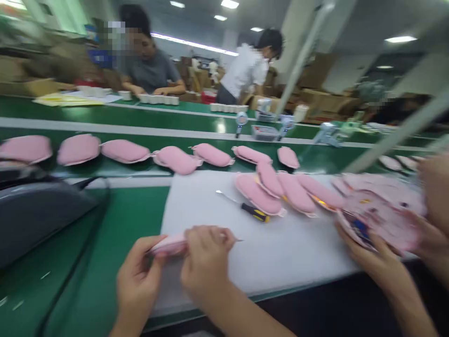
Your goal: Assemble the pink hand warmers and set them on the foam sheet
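Observation:
Above the front of a white mat [280, 252], my left hand [138, 276] grips one end of a pink oval piece [171, 244] between thumb and fingers. My right hand [206, 257] is closed around the other end of the same piece, hiding much of it. A thin pointed tip sticks out to the right past my right hand; what it belongs to I cannot make out. Beyond my hands lies a screwdriver [254, 211] with a black and yellow handle. Several similar pink pieces [259, 193] rest at the mat's back edge, some overlapping.
At right, a co-worker's hands [382, 257] hold an opened pink shell [379, 215] with parts inside. A row of pink pieces [126, 150] runs along the green bench. A dark grey object [38, 215] with a cable stands left. Two people work across the bench.

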Motion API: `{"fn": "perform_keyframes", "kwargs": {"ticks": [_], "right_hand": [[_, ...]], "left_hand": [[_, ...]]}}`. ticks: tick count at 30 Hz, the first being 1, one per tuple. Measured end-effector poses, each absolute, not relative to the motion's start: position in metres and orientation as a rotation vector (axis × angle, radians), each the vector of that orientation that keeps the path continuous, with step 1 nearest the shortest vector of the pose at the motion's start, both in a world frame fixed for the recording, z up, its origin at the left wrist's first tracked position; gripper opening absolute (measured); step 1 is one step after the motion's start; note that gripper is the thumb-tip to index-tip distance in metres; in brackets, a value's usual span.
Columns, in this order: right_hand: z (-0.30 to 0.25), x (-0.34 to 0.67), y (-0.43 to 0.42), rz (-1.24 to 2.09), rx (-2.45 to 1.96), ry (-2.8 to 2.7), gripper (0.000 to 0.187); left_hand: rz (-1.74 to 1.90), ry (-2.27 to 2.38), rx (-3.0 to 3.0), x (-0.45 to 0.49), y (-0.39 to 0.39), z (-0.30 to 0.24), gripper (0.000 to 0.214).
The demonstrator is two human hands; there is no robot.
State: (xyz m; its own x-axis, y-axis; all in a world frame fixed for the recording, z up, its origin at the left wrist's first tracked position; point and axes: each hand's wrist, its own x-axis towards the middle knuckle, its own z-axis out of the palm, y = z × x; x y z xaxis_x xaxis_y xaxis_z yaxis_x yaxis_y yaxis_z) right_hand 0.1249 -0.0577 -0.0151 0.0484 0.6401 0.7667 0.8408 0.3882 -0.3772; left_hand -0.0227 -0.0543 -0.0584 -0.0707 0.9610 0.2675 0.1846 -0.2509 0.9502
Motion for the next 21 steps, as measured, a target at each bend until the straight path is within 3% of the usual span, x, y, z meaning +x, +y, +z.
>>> {"fn": "perform_keyframes", "kwargs": {"ticks": [2,5,9,13,16,21], "right_hand": [[-0.012,0.130,-0.061,-0.205,-1.350,-1.738,0.016],[-0.010,0.149,-0.063,-0.069,-1.341,-1.852,0.013],[-0.015,0.178,-0.066,-0.057,-1.286,-1.887,0.025],[-0.020,0.186,-0.069,0.002,-1.228,-1.894,0.017],[-0.022,0.176,-0.069,0.009,-1.241,-1.847,0.014],[-0.021,0.158,-0.067,-0.113,-1.340,-1.715,0.017]], "left_hand": [[1.522,1.322,1.601,-0.013,-0.055,-0.045,0.015],[1.412,1.382,1.748,-0.009,-0.056,-0.029,0.013],[1.304,1.469,2.049,-0.008,-0.069,-0.018,0.023],[1.386,1.543,2.282,0.012,-0.072,-0.015,0.022],[1.485,1.612,2.266,0.030,-0.067,-0.015,0.011],[1.631,1.675,2.217,0.039,-0.058,-0.019,0.016]]}}
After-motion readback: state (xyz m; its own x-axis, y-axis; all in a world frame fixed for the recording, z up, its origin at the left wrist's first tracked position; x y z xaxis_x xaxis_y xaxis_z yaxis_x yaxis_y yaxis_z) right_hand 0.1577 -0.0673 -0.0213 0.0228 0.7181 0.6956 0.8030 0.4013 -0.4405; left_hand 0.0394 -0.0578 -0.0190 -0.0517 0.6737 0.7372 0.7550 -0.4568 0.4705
